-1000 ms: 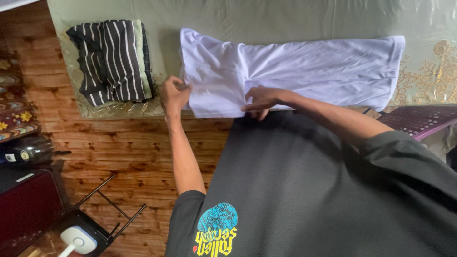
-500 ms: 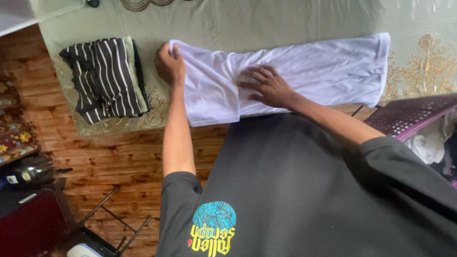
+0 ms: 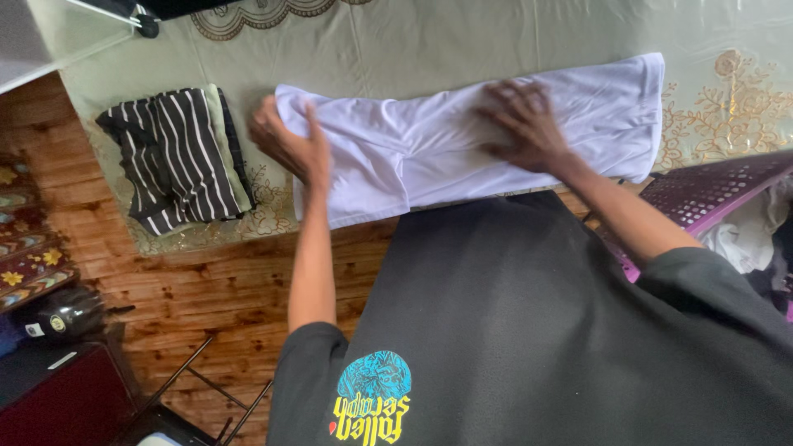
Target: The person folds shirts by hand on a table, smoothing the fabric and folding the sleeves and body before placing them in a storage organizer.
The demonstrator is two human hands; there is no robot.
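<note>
A white garment (image 3: 462, 140), folded into a long band, lies across a pale green patterned cloth (image 3: 413, 41). The left hand (image 3: 285, 144) rests at the garment's left end, fingers blurred, so its grip cannot be told. The right hand (image 3: 524, 124) presses flat, fingers spread, on the middle-right. A folded striped garment (image 3: 169, 161) lies left, just apart.
</note>
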